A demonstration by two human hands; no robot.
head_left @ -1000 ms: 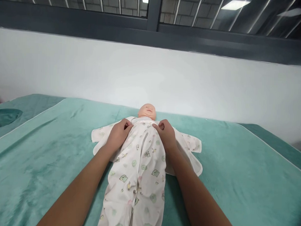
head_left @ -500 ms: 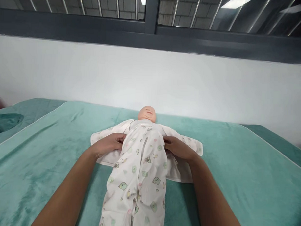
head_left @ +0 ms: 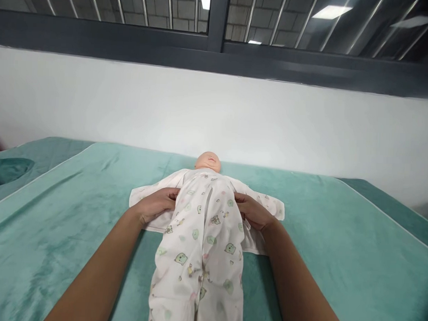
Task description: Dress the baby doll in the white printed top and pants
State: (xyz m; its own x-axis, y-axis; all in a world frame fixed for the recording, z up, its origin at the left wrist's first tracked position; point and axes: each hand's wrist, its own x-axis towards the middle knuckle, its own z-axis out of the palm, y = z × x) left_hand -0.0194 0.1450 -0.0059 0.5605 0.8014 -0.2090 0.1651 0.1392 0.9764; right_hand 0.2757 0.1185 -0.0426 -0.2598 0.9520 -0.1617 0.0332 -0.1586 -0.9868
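Note:
A baby doll lies face up at the far side of the bed, its head toward the wall. White baby pants with green and yellow animal prints cover its body from the chest down, the legs stretching toward me. Under them a white baby shirt is spread out, its sleeves to both sides. My left hand is closed at the left edge of the pants, fingertips partly hidden by the cloth. On the opposite edge my right hand grips the pants likewise, its fingers partly tucked behind them.
A teal plush cover is spread over the bed, with a darker teal cushioned piece at the left. Behind stands a white wall below a dark window frame with metal bars beyond the glass.
The lower part of the pants has shifted slightly to the right. Both hands stay at the same edges, with my right hand a little altered in angle. The camera view has tilted slightly.

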